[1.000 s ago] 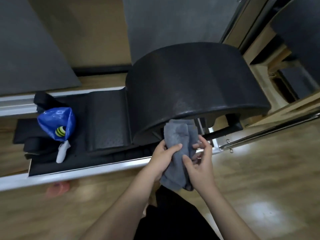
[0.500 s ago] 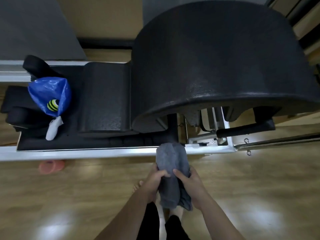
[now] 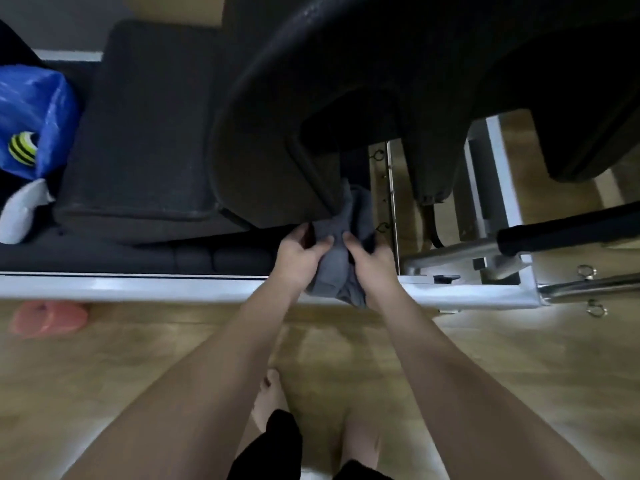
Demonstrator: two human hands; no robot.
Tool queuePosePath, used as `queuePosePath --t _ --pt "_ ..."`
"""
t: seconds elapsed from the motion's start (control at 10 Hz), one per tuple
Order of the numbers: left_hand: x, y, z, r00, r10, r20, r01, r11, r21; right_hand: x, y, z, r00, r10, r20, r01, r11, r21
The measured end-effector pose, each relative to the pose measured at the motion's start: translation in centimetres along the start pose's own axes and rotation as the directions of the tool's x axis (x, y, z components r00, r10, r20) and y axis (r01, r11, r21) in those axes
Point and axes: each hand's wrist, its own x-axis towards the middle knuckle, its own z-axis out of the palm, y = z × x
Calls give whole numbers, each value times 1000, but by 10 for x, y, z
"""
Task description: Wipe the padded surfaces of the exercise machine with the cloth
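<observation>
A bunched grey cloth (image 3: 337,258) hangs between my two hands over the machine's silver side rail (image 3: 138,287). My left hand (image 3: 299,252) grips its left side and my right hand (image 3: 372,259) grips its right side, thumbs on top. The cloth's upper end touches the lower front edge of the big black padded arc (image 3: 277,140). A flat black padded block (image 3: 145,133) lies to the left of the arc on the carriage.
A blue plastic bag (image 3: 31,116) with a white object (image 3: 20,216) below it lies at the left end. A black-gripped metal bar (image 3: 568,233) and rings stick out at the right. A pink slipper (image 3: 48,317) lies on the wooden floor near my feet.
My head has moved closer and lower over the machine. Both hands have carried the cloth forward, from over the floor up to the lower edge of the padded arc.
</observation>
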Motion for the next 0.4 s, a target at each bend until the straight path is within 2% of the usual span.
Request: queuePosePath --t 0.1,0.2,0.3,0.4 --pt "18 -1 1 991 84 -100 -60 974 219 18 -3 1 999 -32 28 36 989 -142" --pt "16 2 7 998 9 -61 9 956 293 16 -1 -2 998 35 43 -25 977 -211" --pt "4 12 8 999 16 -50 3 936 351 -1 -16 -9 997 14 75 6 966 -260" --pt "-27 28 2 1000 -11 -21 18 936 352 -31 -46 -23 999 -10 39 21 955 -295"
